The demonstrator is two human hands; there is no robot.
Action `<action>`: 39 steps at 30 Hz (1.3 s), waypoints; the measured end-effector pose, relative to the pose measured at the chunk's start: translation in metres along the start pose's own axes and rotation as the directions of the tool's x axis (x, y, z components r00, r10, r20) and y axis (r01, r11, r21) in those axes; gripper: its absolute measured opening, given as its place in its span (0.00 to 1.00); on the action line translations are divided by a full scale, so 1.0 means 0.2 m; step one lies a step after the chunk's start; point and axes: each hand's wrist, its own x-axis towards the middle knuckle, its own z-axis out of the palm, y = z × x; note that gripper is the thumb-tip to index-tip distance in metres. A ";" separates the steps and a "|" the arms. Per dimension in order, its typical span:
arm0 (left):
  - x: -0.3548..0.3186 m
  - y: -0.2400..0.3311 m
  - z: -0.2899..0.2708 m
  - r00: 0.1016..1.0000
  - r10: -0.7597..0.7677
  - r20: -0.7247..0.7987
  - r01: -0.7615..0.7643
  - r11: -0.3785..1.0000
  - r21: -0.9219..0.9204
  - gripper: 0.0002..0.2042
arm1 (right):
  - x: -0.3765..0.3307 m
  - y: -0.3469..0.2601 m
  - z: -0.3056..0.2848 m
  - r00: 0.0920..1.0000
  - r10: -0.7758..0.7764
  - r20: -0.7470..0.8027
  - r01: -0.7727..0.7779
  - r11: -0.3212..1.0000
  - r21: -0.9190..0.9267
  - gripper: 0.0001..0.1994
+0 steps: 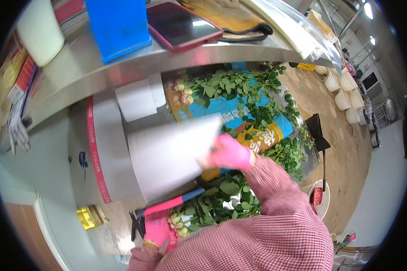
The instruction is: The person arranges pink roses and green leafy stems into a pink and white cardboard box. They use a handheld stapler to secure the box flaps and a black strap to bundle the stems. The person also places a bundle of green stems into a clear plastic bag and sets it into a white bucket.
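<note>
My right hand (228, 152), in a pink glove, is closed on the right edge of a white sheet (172, 156), blurred by motion. The sheet is raised and tilted above a stack of pale sheets (113, 158). Lower down, my pink-gloved left hand (156, 229) is at a hand tool (167, 204) with a black forked end and a long pink-and-blue bar. Its fingers are hidden at the tool, so I cannot make out its grip. Just right of that hand lies a bunch of pale pink-and-green roses (181, 224) with leafy stems.
More roses (185, 94) lie on blue-and-brown printed wrapping (208, 109) at the back. A metal shelf (77, 83) overhangs the table, bearing a phone (183, 26), a blue box (117, 29) and a glove (226, 20). A blue-handled tool (82, 160) and yellow object (90, 217) lie left.
</note>
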 end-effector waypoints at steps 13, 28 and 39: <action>-0.24 -0.04 0.04 0.953 -0.070 -0.293 -0.008 0.966 -0.259 0.25 | -0.37 1.06 0.97 0.921 0.386 0.045 -0.375 0.913 -0.162 0.19; 0.12 0.05 -0.18 0.891 0.182 0.416 0.004 0.914 -0.407 0.36 | 0.56 0.67 -0.29 0.975 -0.194 -0.108 0.017 0.549 -0.835 0.19; 0.08 -0.04 0.11 0.827 0.166 0.538 0.235 0.766 -0.598 0.25 | 1.61 0.96 -1.15 0.895 -0.117 -0.430 -0.420 0.105 -0.901 0.24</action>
